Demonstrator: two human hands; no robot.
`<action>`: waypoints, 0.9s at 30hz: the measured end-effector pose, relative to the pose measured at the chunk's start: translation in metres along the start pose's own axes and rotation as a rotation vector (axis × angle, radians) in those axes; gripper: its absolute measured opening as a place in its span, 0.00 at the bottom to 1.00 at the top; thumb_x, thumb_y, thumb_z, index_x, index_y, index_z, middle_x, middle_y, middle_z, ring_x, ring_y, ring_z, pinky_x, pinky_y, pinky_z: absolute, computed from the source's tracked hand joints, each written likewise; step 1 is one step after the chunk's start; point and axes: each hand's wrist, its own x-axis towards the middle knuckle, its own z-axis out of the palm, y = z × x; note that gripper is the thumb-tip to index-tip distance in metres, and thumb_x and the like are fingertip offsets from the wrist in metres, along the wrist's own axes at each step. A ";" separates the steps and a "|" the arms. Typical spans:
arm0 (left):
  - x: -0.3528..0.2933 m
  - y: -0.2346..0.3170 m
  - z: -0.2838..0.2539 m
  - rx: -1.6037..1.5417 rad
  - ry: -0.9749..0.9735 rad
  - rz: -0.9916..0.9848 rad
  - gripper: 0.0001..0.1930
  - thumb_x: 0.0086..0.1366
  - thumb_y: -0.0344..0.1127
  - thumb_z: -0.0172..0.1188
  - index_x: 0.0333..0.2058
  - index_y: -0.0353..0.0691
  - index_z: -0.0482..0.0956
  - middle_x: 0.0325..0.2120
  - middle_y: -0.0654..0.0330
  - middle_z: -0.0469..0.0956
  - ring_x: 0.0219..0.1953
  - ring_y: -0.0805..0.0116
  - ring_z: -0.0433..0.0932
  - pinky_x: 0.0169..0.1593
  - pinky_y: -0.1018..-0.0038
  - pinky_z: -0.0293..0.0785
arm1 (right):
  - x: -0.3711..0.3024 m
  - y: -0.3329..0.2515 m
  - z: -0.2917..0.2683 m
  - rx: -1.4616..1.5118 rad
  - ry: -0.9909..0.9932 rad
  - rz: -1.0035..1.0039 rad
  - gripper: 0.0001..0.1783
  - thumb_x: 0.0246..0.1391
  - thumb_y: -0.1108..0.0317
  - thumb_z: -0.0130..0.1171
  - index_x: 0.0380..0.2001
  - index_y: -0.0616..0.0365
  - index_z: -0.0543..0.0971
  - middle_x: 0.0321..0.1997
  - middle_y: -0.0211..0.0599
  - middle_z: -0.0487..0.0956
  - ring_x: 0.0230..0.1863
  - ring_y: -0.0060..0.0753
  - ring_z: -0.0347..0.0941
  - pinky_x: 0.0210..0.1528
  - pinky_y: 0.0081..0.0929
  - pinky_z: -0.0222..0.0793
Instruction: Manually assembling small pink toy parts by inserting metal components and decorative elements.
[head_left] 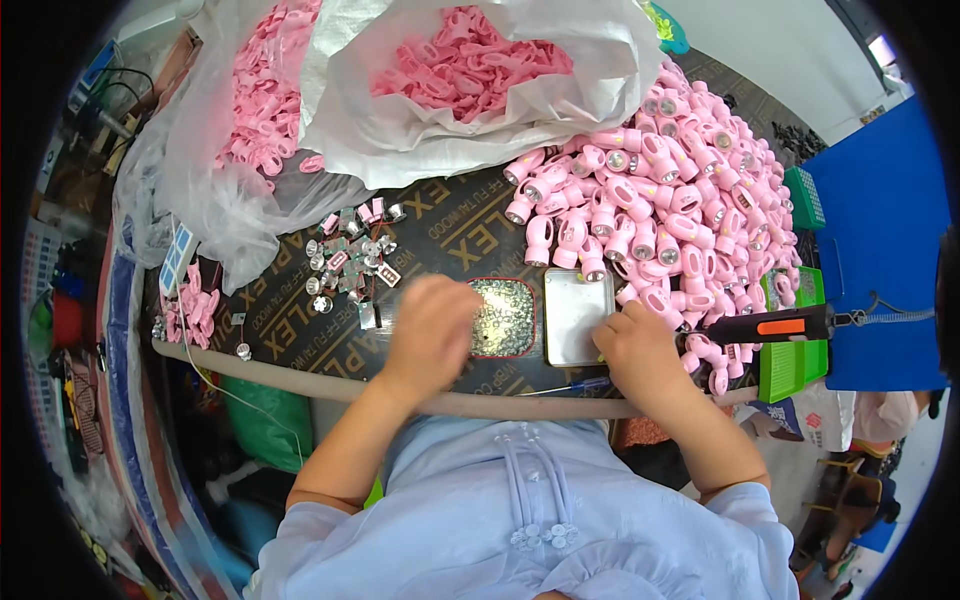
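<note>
The left hand (432, 325) is blurring just beside the left edge of a red-rimmed tin (534, 318); its fingers are bending inward, but I cannot tell whether they are pinching anything; the tin is lying near the front edge of the dark table (455, 215) and is holding a layer of tiny silvery pieces (503, 320). The right hand (640, 350) is curling over the right edge of a shallow pale metal tray (577, 318), which is sitting just right of the tin and showing its bare floor; a hint of yellow is showing at the fingertips, though I cannot tell what they are gripping.

Beyond, a white sack (345, 150) is gaping open and holding a mass of pink plastic parts (480, 65); at its left, a clear plastic bag (190, 180) is slumping around more pink parts. A heap of pink flashlights (665, 190) is spreading over the right side of the table, reaching close to the right hand; beside the heap, a bright green tray (795, 370) is standing near a black-and-orange power driver (770, 327); a darker green basket (806, 200) is resting farther back; its contents are too hidden to tell.
</note>
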 end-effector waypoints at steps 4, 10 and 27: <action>0.008 0.052 0.024 -0.107 -0.293 0.161 0.16 0.52 0.31 0.68 0.41 0.41 0.79 0.45 0.59 0.77 0.52 0.55 0.72 0.54 0.59 0.67 | 0.009 -0.001 0.008 0.171 0.047 -0.024 0.07 0.42 0.75 0.58 0.28 0.56 0.79 0.31 0.37 0.78 0.36 0.42 0.73 0.40 0.35 0.72; 0.008 0.048 0.046 0.007 -0.452 0.254 0.12 0.53 0.33 0.58 0.38 0.42 0.79 0.40 0.62 0.76 0.52 0.59 0.70 0.53 0.62 0.64 | 0.029 -0.003 0.016 0.081 0.306 0.101 0.17 0.44 0.77 0.57 0.41 0.63 0.81 0.42 0.42 0.81 0.38 0.43 0.74 0.41 0.35 0.72; 0.009 0.039 0.034 0.012 -0.423 0.307 0.12 0.54 0.34 0.58 0.38 0.44 0.81 0.40 0.63 0.78 0.50 0.61 0.71 0.52 0.63 0.62 | 0.027 -0.005 0.025 0.271 0.243 0.036 0.16 0.42 0.78 0.58 0.38 0.60 0.80 0.43 0.40 0.80 0.41 0.45 0.72 0.43 0.35 0.72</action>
